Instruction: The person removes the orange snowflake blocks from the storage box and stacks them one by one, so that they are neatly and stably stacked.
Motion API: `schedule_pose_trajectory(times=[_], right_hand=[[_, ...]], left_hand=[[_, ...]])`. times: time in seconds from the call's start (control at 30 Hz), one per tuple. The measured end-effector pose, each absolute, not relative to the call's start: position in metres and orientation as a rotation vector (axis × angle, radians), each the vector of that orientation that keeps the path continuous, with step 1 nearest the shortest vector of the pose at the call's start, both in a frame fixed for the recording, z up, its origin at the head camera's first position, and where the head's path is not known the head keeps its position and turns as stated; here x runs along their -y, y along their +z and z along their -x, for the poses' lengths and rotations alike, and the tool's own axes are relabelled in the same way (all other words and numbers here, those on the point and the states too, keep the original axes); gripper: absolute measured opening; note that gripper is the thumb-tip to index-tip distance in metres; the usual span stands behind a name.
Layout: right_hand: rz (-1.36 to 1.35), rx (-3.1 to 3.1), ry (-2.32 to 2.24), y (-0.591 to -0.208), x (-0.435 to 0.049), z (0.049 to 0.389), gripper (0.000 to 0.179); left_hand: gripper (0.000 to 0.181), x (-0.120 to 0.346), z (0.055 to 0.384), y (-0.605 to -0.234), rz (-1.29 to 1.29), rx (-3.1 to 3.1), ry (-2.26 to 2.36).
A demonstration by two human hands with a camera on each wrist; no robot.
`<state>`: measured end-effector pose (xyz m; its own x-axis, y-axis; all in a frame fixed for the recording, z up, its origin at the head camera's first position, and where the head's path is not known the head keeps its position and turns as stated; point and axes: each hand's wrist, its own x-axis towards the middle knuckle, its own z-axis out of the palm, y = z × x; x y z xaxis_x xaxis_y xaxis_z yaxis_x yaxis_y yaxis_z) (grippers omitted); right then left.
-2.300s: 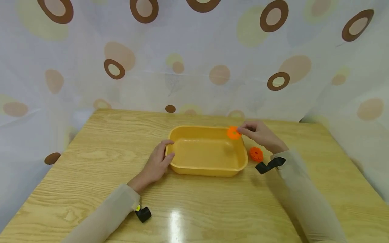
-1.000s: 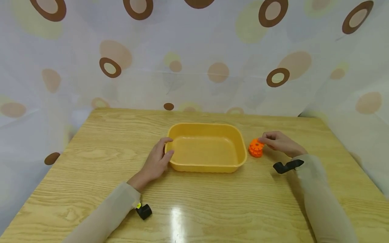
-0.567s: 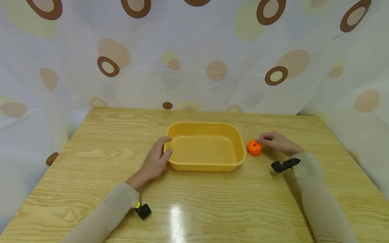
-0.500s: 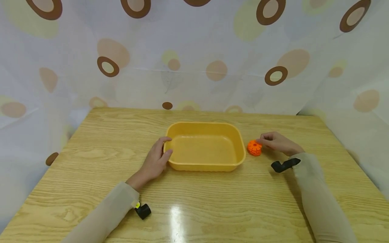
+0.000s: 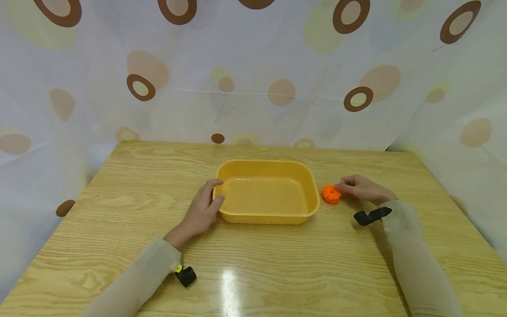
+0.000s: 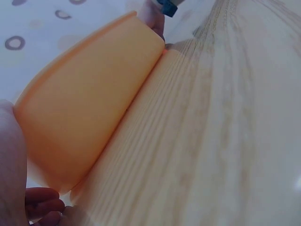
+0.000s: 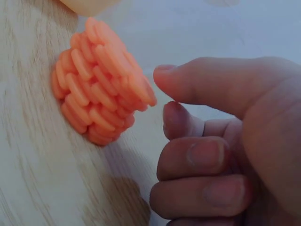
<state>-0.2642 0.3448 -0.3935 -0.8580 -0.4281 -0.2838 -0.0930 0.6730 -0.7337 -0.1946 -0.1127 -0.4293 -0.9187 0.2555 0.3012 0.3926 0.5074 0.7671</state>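
Several orange notched plastic discs point(image 5: 331, 194) sit in a stack on the table, just right of the yellow plastic tub point(image 5: 269, 219). In the right wrist view the stack point(image 7: 101, 84) leans a little, its top disc lying on the others. My right hand point(image 5: 364, 188) is right beside it, holding nothing. Its thumb point(image 7: 188, 82) and index fingertip are slightly parted and a small gap separates them from the top disc; the other fingers curl in. My left hand point(image 5: 202, 209) grips the tub's left end, fingers and thumb at the rim. No objects show inside the tub.
The wooden table point(image 5: 269, 268) extends in front of the tub and to both sides. A patterned curtain point(image 5: 253, 66) hangs behind it and along the sides. Black wrist mounts point(image 5: 372, 215) sit on both sleeves.
My right hand has brought an orange disc from above the tub's far right corner onto the stack and let it go. The top disc has settled flatter. My left hand stays on the tub.
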Motion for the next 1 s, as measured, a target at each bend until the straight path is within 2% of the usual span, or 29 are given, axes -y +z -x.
schedule_pose_trajectory(times=[0.67,1.0], right_hand=[[0.471,-2.671,-1.163,-0.388,-0.335,0.262,0.031],[0.492,-2.642,-1.26,-0.39,-0.329,0.257,0.03]], left_hand=[[0.038,0.109,0.193,-0.431,0.538,2.554,-1.406],[0.046,0.115,0.194,-0.417,0.477,2.495,-1.572]])
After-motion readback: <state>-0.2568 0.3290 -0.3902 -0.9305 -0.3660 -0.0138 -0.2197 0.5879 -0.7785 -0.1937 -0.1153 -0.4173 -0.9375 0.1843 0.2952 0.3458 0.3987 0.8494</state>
